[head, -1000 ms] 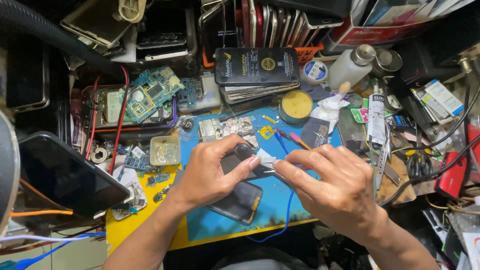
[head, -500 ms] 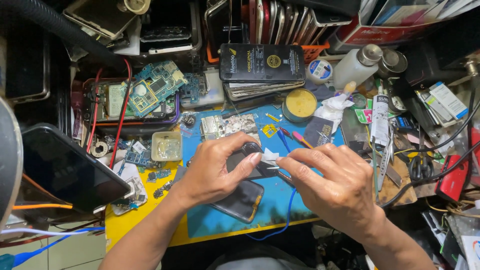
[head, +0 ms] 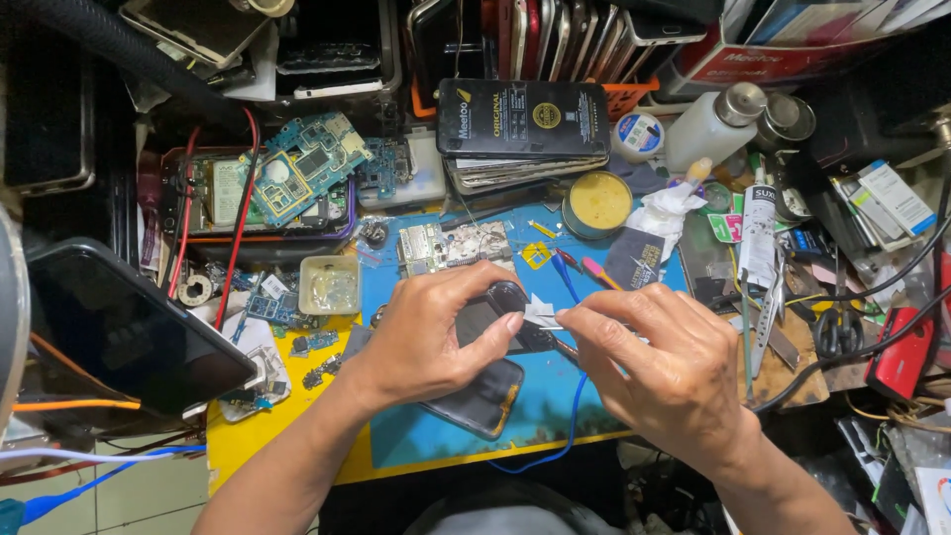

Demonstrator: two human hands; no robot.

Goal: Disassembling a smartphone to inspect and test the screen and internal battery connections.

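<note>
Phone (head: 492, 309): dark, over the blue mat (head: 555, 396), between both hands.
Left hand (head: 431, 332): fingers clamped on the phone.
Right hand (head: 664, 372): pinching a white scrap (head: 541, 311) at the phone's edge.
Behind: circuit board (head: 451, 245), yellow tin (head: 597, 202).

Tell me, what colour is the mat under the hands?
Blue, with a yellow border, seen in the head view: work mat.

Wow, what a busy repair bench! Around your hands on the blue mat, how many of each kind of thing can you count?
Hands at work: 2, left hand and right hand
Dark phones: 2, one held, one under the wrist
Bare circuit boards: 2, blue board, silver board
Round yellow tins: 1, yellow tin
Total: 7
</note>
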